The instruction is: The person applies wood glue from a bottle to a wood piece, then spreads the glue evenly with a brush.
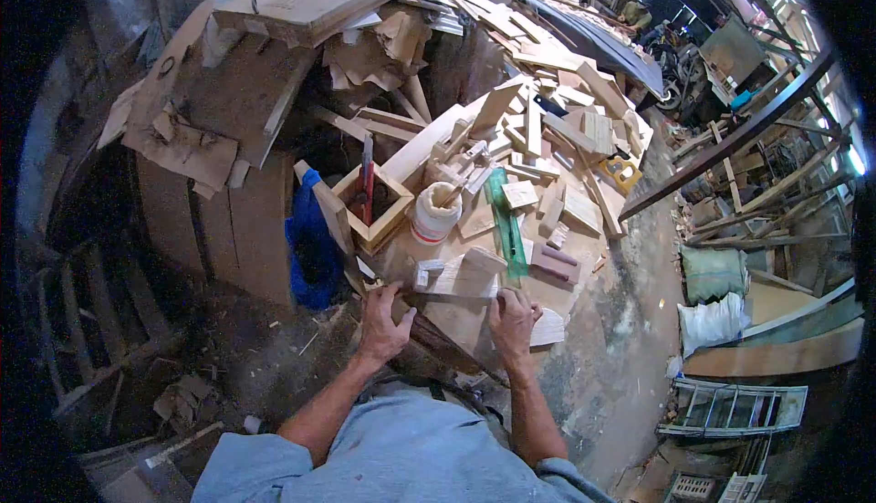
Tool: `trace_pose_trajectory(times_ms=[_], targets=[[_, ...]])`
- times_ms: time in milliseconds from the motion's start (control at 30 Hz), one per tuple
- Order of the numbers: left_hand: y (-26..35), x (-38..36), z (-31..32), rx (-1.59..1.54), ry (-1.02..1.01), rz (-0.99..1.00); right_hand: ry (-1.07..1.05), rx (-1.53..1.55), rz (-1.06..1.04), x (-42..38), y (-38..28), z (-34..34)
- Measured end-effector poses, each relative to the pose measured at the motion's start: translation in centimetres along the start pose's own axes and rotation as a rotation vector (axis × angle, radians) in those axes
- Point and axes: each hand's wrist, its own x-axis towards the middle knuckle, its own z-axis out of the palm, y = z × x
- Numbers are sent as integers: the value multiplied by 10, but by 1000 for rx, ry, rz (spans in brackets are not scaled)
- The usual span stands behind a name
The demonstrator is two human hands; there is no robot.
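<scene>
At the near edge of the cluttered workbench (438, 264), a thin grey strip (447, 298) spans the gap between my two hands. My left hand (381, 322) has its fingers curled at the strip's left end, the thumb standing off to the side. My right hand (514, 322) closes on the other end, fingers bent and pressed together. Just beyond the strip lie a pale wooden board (447, 282) and a small light block (427, 272). A pale offcut (547, 328) sits beside my right hand.
A white tub (435, 215), an open wooden frame (395, 220) with a red-and-dark tool (367, 183), and a green strip (507, 229) occupy the bench. Wood offcuts pile up behind. Blue cloth (312, 247) hangs at left; a dark beam (730, 133) slants across the right.
</scene>
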Motion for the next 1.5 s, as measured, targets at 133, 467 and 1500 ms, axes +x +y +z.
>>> trace_pose_trajectory(times_ms=[133,467,1500], targets=[[-3,1,1,-11,11,34,26,-10,4,-2,1,4],[-3,13,-5,19,-58,17,32,-45,62,-5,-4,3],[-20,65,-7,-142,-259,84,-49,18,-10,-22,-57,-1]])
